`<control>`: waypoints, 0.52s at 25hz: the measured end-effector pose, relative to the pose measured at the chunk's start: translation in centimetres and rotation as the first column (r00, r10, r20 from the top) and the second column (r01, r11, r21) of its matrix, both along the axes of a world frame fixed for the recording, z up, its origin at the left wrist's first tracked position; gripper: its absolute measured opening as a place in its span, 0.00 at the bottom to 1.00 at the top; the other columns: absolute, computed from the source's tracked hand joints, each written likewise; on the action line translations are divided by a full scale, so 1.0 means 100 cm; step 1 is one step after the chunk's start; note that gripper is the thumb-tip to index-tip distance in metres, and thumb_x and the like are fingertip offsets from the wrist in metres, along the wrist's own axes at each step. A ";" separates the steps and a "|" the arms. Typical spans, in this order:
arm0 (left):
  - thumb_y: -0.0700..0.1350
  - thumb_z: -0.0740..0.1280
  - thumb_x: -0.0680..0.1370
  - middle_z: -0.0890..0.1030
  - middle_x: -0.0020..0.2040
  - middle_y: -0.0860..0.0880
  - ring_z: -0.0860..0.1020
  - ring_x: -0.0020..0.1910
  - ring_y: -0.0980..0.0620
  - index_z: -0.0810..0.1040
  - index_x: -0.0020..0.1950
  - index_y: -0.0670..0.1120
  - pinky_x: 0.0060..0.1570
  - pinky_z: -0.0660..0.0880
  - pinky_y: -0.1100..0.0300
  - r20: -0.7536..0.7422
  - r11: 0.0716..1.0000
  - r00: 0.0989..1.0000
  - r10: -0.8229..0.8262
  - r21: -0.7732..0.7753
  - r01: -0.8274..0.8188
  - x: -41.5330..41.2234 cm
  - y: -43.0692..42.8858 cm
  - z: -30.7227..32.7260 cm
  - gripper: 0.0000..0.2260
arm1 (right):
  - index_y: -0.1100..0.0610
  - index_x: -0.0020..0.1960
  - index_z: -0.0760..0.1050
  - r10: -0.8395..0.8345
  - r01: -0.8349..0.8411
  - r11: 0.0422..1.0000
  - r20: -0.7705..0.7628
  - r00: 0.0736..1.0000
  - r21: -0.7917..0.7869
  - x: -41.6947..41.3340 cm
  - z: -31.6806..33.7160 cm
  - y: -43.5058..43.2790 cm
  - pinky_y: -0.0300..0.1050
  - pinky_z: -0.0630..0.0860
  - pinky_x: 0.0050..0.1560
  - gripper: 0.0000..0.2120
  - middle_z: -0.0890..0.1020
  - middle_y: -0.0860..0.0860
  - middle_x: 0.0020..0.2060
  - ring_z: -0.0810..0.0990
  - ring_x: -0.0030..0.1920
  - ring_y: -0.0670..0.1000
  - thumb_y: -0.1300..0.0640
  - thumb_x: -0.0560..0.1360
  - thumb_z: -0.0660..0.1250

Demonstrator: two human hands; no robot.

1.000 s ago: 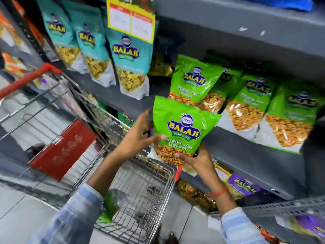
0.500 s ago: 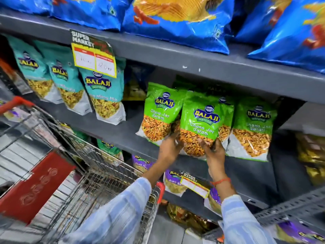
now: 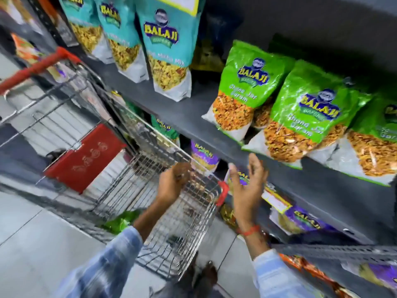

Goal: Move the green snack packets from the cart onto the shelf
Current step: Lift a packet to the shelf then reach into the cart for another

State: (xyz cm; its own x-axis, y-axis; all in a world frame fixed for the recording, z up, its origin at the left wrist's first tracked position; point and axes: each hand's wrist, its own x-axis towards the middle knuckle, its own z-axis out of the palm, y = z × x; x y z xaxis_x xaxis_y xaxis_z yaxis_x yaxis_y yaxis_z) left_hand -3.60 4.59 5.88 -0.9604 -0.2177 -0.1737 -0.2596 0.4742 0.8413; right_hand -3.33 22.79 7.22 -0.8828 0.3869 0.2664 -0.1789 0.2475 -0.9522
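Observation:
Green snack packets stand in a row on the grey shelf (image 3: 193,112): one (image 3: 242,87) at the left, the newly placed one (image 3: 309,112) in front, another (image 3: 378,138) at the right edge. My right hand (image 3: 247,186) is open, fingers spread, just below the shelf's front edge and holds nothing. My left hand (image 3: 174,183) hovers over the wire cart (image 3: 137,186), fingers loosely curled and empty. A green packet (image 3: 120,221) lies in the bottom of the cart, partly hidden by my left sleeve.
Teal packets (image 3: 165,50) stand on the same shelf to the left. Purple packets (image 3: 204,155) fill the shelf below. The cart has a red handle (image 3: 36,67) and a red flap (image 3: 83,158). Grey tiled floor lies at the lower left.
Both hands have let go of the green packet, which now stands on the shelf. They have dropped below the shelf, the left one back over the cart. The view has tilted down.

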 end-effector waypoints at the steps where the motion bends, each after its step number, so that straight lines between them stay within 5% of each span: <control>1: 0.40 0.71 0.73 0.85 0.46 0.43 0.81 0.40 0.53 0.81 0.52 0.41 0.44 0.81 0.55 0.066 0.999 0.998 0.010 -0.049 -0.007 0.006 -0.022 -0.011 0.09 | 0.62 0.63 0.70 0.081 -0.081 0.997 0.048 0.996 0.018 0.005 -0.009 -0.018 0.36 0.71 0.63 0.23 0.73 0.55 0.56 0.75 0.59 0.51 0.58 0.71 0.71; 4: 0.39 0.74 0.70 0.83 0.41 0.42 0.81 0.39 0.60 0.82 0.45 0.37 0.43 0.77 0.56 0.193 0.986 0.981 -0.028 -0.158 0.059 0.023 -0.088 -0.048 0.07 | 0.64 0.61 0.72 0.311 -0.330 0.943 0.233 0.921 0.046 0.016 -0.046 -0.072 0.40 0.74 0.58 0.21 0.77 0.59 0.56 0.77 0.58 0.54 0.59 0.71 0.72; 8: 0.47 0.73 0.71 0.83 0.51 0.34 0.81 0.53 0.40 0.80 0.49 0.35 0.50 0.75 0.51 0.544 0.937 0.836 0.070 -0.322 0.131 0.041 -0.161 -0.095 0.16 | 0.61 0.61 0.72 0.500 -0.602 0.795 0.481 0.720 0.076 0.030 -0.099 -0.127 0.34 0.71 0.54 0.19 0.76 0.58 0.60 0.75 0.60 0.53 0.57 0.73 0.70; 11: 0.49 0.68 0.75 0.78 0.59 0.33 0.76 0.60 0.38 0.76 0.57 0.31 0.55 0.73 0.53 0.736 0.873 0.676 0.042 -0.356 0.333 0.055 -0.189 -0.118 0.22 | 0.64 0.61 0.71 0.533 -0.725 0.684 0.625 0.570 0.078 0.038 -0.134 -0.154 0.44 0.72 0.57 0.20 0.75 0.61 0.59 0.75 0.59 0.57 0.58 0.73 0.70; 13: 0.44 0.67 0.76 0.76 0.62 0.32 0.74 0.62 0.37 0.73 0.60 0.29 0.50 0.74 0.59 0.807 0.884 0.589 0.034 -0.300 0.359 0.062 -0.198 -0.124 0.20 | 0.66 0.60 0.72 0.527 -0.786 0.615 0.712 0.464 0.056 0.044 -0.152 -0.165 0.46 0.73 0.55 0.20 0.77 0.61 0.55 0.76 0.57 0.59 0.59 0.72 0.71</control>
State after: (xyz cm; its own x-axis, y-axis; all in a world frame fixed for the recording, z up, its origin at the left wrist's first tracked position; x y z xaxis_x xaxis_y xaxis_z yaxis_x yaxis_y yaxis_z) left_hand 2.60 -15.20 -6.55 -0.5183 -0.3064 -0.7984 -0.5915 0.8027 0.0759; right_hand 1.10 6.25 -8.02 -0.8224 -0.3836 -0.4202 0.1113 0.6158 -0.7800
